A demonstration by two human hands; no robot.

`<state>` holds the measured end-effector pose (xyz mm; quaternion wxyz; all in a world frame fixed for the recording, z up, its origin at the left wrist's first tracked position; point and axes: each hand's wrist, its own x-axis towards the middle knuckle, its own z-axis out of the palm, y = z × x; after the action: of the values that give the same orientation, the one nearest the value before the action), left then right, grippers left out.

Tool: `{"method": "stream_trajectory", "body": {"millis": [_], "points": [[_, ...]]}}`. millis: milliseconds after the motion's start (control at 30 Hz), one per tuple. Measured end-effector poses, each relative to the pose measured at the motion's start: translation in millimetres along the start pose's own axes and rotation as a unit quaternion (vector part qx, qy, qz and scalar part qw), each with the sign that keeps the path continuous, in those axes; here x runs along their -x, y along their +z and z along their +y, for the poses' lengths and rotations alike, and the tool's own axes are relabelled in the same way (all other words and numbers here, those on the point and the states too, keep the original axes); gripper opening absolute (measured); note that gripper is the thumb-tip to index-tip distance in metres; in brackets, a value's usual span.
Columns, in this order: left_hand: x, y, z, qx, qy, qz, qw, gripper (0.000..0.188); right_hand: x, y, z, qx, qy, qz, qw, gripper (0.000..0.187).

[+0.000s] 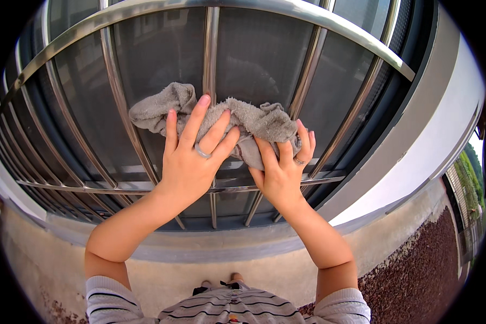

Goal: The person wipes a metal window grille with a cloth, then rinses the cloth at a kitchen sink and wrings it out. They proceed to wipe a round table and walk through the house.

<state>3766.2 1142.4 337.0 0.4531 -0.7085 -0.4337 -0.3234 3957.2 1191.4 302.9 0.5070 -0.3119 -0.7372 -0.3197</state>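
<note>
A grey terry cleaning cloth [275,124] lies bunched across an upright metal bar [211,54] of a window grille, above its lower crossbar. With fingers spread over the cloth's middle, my left hand [189,162] presses and grips it at the bar; its thumb is hidden, and a ring shows on one finger. My right hand [283,175] has its fingers curled round the right part of the cloth and also wears a ring. One loose end of the cloth sticks out to the left of my left hand.
Dark window panes [259,59] stand behind the grille. A curved top rail [286,7] and a lower crossbar [129,190] join several upright bars. A white wall [416,156] borders the right side. Below are a concrete ledge [173,258] and reddish-brown gravel [416,275].
</note>
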Motion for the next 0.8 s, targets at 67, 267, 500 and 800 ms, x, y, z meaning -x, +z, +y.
{"method": "stream_trajectory", "body": {"millis": [67,267,500,800], "points": [[32.7,6.4,7.8,0.011,0.012,-0.033,0.999,0.042,33.4,2.4,-8.0,-0.015,0.016,-0.054,0.998,0.051],[84.2,20.9,28.0,0.030,0.032,-0.076,0.996,0.025,74.1,-2.7,-32.2,-0.057,0.075,-0.130,0.987,0.046],[94.2,21.9,35.0,0.087,0.040,-0.069,0.993,0.020,79.3,-6.5,-34.4,-0.143,0.110,-0.168,0.969,0.044],[31.6,16.8,44.8,0.191,0.139,0.032,0.971,0.041,75.9,-54.2,18.7,-0.202,0.077,-0.081,0.973,0.053]]}}
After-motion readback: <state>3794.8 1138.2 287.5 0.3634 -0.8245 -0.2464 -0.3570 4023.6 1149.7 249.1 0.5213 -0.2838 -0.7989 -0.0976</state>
